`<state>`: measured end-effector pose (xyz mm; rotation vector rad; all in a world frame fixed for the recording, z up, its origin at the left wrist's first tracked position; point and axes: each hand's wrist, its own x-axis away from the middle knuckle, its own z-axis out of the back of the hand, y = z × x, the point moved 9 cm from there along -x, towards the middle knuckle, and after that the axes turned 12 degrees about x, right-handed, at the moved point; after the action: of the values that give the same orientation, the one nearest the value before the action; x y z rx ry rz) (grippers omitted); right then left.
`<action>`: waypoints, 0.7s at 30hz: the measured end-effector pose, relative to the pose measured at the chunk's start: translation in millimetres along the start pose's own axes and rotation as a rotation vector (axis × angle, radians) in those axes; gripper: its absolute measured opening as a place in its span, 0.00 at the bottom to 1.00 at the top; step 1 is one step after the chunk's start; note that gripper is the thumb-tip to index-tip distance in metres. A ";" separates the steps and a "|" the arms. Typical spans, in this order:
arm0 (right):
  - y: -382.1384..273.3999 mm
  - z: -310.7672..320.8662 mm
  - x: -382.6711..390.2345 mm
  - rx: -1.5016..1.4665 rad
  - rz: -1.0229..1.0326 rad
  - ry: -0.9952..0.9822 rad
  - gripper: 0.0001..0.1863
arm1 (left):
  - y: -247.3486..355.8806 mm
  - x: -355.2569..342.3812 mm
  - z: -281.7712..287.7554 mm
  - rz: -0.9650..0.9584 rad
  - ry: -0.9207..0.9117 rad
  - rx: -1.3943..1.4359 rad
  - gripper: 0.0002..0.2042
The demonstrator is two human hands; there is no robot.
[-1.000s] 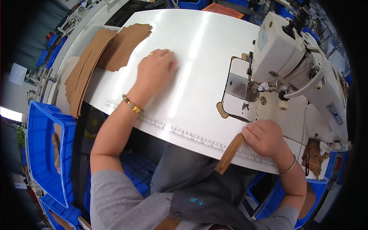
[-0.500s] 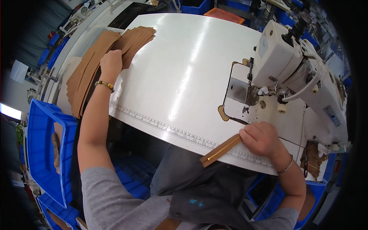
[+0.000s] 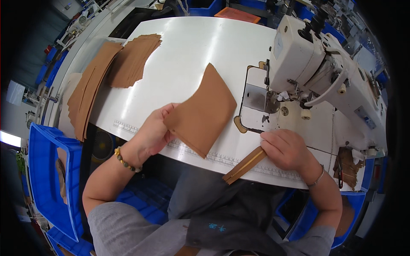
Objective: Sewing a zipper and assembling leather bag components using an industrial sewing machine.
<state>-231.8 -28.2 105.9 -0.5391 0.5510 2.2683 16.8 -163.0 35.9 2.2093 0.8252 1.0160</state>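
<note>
Nearest the viewer, a dark apron [image 3: 239, 222] covers the lap, with a grey sleeve [image 3: 121, 228] at the left. The right hand [image 3: 287, 149] is above the front part of the table, its fingers curled together and clamped on the upper end of a brown zipper [image 3: 245, 165]. The zipper slants down to the left across a ruler strip [image 3: 220, 160], metal teeth along its middle, its free end projecting past the table's front edge. A thin bracelet [image 3: 318, 176] circles the right wrist.

The left hand [image 3: 154, 130], with a beaded bracelet [image 3: 124, 161] at the wrist, is clamped on the left corner of a single brown sheet [image 3: 205, 109]; some of its fingertips are hidden behind the material. The sheet is tilted and gently curved, with its pointed far corner directed away from the person; whether that corner touches the white table [image 3: 179, 55] cannot be told. Sheet and zipper are apart, the sheet lying to the left.

To the left of the table stands a blue bin [image 3: 40, 179]. At the right are brown scraps [image 3: 351, 170], beside a small dark-handled tool [image 3: 340, 173]. Farther back, two stacks occupy the left: a long brown stack [image 3: 94, 87] and, just beside it, a shorter brown stack [image 3: 134, 62]. A white sewing machine [image 3: 299, 55] stands at the right, over a metal plate [image 3: 255, 98]. Beyond the table's far edge is an orange tray [image 3: 238, 15].
</note>
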 end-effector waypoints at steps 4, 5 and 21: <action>-2.5 -3.8 -0.7 -0.066 -0.014 -0.048 0.11 | -17.2 18.0 -13.7 -0.021 -0.036 -0.348 0.16; -4.2 -7.9 -0.8 -0.090 -0.018 -0.090 0.10 | -14.8 22.0 -10.7 -0.021 0.013 -0.504 0.18; -6.5 26.2 -21.3 -0.106 0.065 0.104 0.05 | -11.7 22.0 -50.0 -0.122 -0.068 -1.149 0.29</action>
<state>-218.8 -21.9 137.1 -0.7041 0.5073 2.3514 -15.2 -127.8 65.3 1.1764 0.2002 0.9787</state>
